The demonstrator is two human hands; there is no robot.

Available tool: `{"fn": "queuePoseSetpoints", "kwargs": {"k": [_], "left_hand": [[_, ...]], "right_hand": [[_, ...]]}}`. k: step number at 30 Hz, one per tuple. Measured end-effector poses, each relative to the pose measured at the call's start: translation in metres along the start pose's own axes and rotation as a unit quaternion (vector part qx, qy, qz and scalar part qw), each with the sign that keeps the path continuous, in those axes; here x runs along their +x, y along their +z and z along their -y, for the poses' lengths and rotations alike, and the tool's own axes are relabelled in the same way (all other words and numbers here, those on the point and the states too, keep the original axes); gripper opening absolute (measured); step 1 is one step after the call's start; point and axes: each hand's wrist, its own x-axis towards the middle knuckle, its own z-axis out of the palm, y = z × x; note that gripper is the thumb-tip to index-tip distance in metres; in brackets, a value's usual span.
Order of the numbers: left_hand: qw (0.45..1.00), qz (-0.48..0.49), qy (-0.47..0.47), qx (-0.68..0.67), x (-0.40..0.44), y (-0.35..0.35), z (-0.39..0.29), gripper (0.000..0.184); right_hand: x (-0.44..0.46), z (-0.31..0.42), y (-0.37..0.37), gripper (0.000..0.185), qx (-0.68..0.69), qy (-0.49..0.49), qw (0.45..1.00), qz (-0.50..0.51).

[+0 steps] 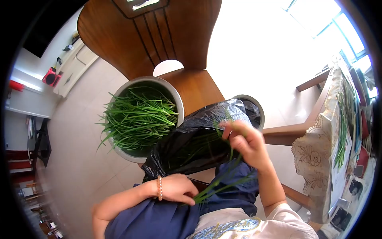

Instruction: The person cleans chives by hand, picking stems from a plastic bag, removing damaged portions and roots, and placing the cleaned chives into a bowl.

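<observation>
My left hand (179,189), with a beaded bracelet at the wrist, is closed around the ends of a few long green chives (217,191) above my lap. Thin, blurred green blades show at the pinched fingers of my right hand (247,145), raised over the black plastic bag (159,156). That bag lies open across my knees, and more chives show dimly inside it. Left of the bag, a metal bowl (180,99) rests at the edge of the chair seat, heaped with green chives (139,119) whose tips hang over its rim.
A wooden chair (191,32) stands in front of me. Behind the bag is a bin (260,113) lined with black plastic. On the right, a table with a lace-edged cloth (312,159) bears more long green stalks (342,135). A pale cabinet (77,65) stands far left.
</observation>
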Motion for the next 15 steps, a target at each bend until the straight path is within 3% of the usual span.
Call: {"fn": "queuePoseSetpoints", "kwargs": {"k": [2,4,5,7,8,10,12,15], "left_hand": [[0.991,-0.119,-0.010,-0.064,-0.010,-0.013,-0.007,0.023],[0.950,-0.228,-0.084,-0.197,-0.026,-0.034,-0.027,0.019],[0.888,-0.337,-0.063,-0.305,-0.032,-0.040,-0.041,0.016],[0.768,-0.504,0.015,-0.395,-0.039,-0.043,-0.031,0.015],[0.728,-0.563,0.018,-0.391,-0.046,-0.049,-0.029,0.016],[0.619,-0.671,0.025,-0.407,-0.052,-0.052,-0.017,0.015],[0.560,-0.706,0.020,-0.433,-0.054,-0.055,-0.007,0.017],[0.546,-0.682,0.013,-0.487,-0.045,-0.052,0.025,0.023]], "right_hand": [[0.002,-0.009,-0.012,0.033,0.111,0.024,0.979,-0.168],[0.004,-0.011,-0.026,0.036,0.160,0.021,0.944,-0.289],[0.000,-0.017,-0.031,0.037,0.179,0.022,0.932,-0.315],[-0.009,-0.026,-0.032,0.032,0.215,0.031,0.913,-0.346],[-0.015,-0.030,-0.025,0.032,0.219,0.032,0.914,-0.341],[-0.028,-0.034,-0.007,0.024,0.102,0.084,0.960,-0.245],[-0.037,-0.027,0.018,0.016,0.101,0.139,0.978,-0.118],[-0.042,-0.033,0.054,0.015,-0.032,0.094,0.993,0.057]]}}
